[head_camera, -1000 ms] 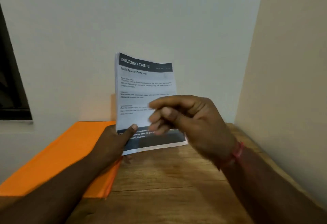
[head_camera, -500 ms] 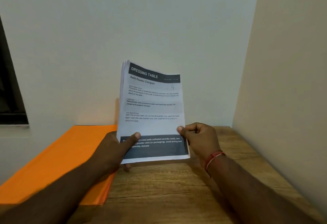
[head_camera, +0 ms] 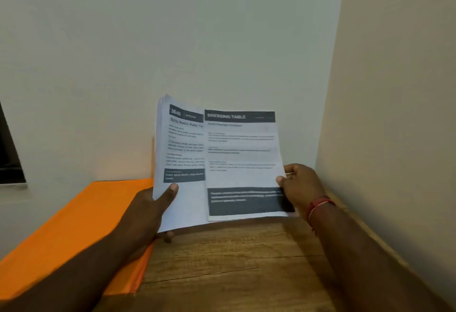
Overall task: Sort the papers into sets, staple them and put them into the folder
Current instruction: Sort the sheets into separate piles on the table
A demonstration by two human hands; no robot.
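Note:
A thick stack of printed papers (head_camera: 182, 149) stands upright above the wooden table, gripped at its lower left by my left hand (head_camera: 150, 210), thumb on the front page. Its top page is headed "3646". My right hand (head_camera: 299, 186) pinches the right edge of a single sheet headed "DRESSING TABLE" (head_camera: 243, 158), which is slid to the right and overlaps the stack's right part. An orange folder (head_camera: 74, 223) lies flat on the table at the left, partly under my left forearm. No stapler is in view.
The wooden table (head_camera: 234, 267) sits in a corner, with a white wall behind and a beige wall along its right edge. A dark window frame (head_camera: 9, 158) shows at the far left.
My right hand came down, pinched the top "DRESSING TABLE" sheet and slid it to the right off the stack, uncovering the "3646" page beneath. My left hand kept its hold on the stack.

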